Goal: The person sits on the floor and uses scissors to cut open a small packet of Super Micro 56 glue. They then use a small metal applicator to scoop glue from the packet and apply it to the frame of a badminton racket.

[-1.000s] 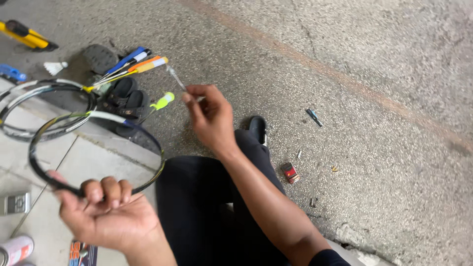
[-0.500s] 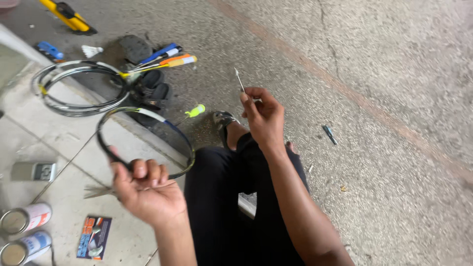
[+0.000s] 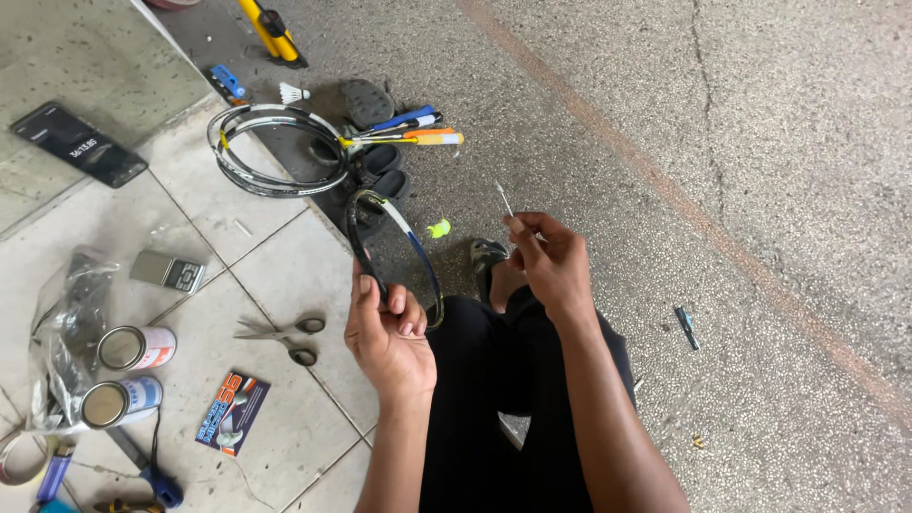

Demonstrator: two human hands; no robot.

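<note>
The person sat at the edge of a tiled floor (image 3: 275, 261), with the legs in black trousers (image 3: 494, 380) stretched toward the rough grey concrete ground (image 3: 760, 190).

The left hand (image 3: 385, 328) held a dark oval racket frame with white and blue marks (image 3: 399, 233). The frame had no strings and stood almost edge-on to the camera, its top pointing away from the person, over the line where the tiles met the concrete. The grip of this hand was closed around the near side of the frame, the fingers (image 3: 397, 302) wrapped over the rim.

The right hand (image 3: 551, 256) was raised just beside the frame, not touching it. Its grip was pinched together on a thin pale needle-like piece (image 3: 504, 201), which stuck up and away from the fingertips. I could not tell what this piece was made of.

On the tiles to the left lay a pair of grey metal scissors (image 3: 285, 334), two round cans (image 3: 128, 375), a small silver digital scale (image 3: 169, 271), a flat printed packet (image 3: 231, 410) and a crumpled clear plastic bag (image 3: 66, 323). A black phone (image 3: 81, 142) lay on a grey stone slab. Farther away were a stack of more stringless racket frames (image 3: 261, 152), some racket handles in blue, orange and white (image 3: 408, 131), a white shuttlecock (image 3: 294, 93) and dark sandals (image 3: 375, 161). A small dark tool (image 3: 686, 326) lay alone on the concrete to the right.
</note>
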